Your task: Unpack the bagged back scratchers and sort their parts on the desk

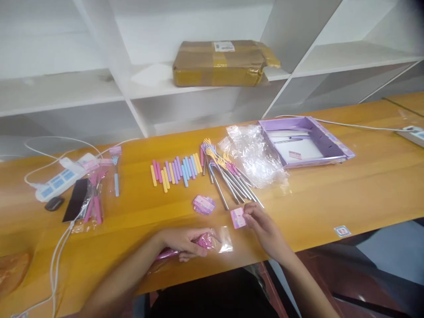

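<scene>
Things could slip or roll.
Just below the card pile, the left hand curls nearly closed round a bag with a pink thing; a loose hold could drop it. Right of the pile, the right hand pinches a card; one bump could roll the sticks.

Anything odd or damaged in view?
Yes: the brown taped cardboard box on the white shelf has a ragged, crumpled right end, with a torn flap sticking out. It looks damaged. No spill visible.
</scene>
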The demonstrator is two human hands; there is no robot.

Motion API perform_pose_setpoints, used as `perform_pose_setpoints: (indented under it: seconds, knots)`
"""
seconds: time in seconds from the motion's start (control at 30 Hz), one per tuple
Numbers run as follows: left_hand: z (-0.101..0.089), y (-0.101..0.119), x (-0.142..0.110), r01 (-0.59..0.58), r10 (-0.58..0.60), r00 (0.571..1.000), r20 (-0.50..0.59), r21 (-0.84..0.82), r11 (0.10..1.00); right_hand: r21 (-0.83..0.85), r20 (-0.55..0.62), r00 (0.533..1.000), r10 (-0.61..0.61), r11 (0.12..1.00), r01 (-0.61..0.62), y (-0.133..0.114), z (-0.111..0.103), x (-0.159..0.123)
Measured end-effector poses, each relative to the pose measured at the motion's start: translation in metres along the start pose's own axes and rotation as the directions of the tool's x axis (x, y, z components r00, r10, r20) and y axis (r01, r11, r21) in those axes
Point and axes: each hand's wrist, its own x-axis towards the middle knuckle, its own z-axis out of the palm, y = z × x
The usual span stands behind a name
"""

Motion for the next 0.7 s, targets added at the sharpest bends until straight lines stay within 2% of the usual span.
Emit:
perform_pose_setpoints:
  seconds: [0.1, 0.23, 0.33, 0.47, 0.6, 0.7]
  knots:
    - [-0.003, -0.003, 0.002, 0.004, -0.004, 1.0, 0.013, 0.04, 0.999, -0.079, 0.04, 0.999, -0.021, 0.997, 0.024, -0.011, 0.014, 0.022]
    - [-0.003, -0.008, 0.003, 0.008, -0.007, 0.999, -0.034, 0.033, 0.999, -0.178, 0.128, 0.986, -0.102, 0.976, 0.124, -0.023, 0.052, 0.058]
    - [-0.002, -0.009, 0.002, 0.023, -0.02, 0.999, -0.039, 0.078, 0.997, -0.351, 0.141, 0.973, -0.183, 0.91, 0.222, -0.027, 0.069, 0.077]
    - [-0.001, -0.01, 0.003, 0.049, -0.045, 0.998, -0.034, 0.124, 0.991, -0.586, 0.172, 0.956, -0.237, 0.755, 0.293, -0.032, 0.069, 0.078]
    - [-0.001, -0.01, 0.003, 0.078, -0.075, 0.997, -0.023, 0.143, 0.987, -0.556, 0.342, 0.898, -0.277, 0.71, 0.432, -0.037, 0.068, 0.067]
    - [0.0, -0.01, 0.003, 0.079, -0.076, 0.997, -0.023, 0.16, 0.984, -0.554, 0.374, 0.883, -0.284, 0.695, 0.458, -0.034, 0.076, 0.064]
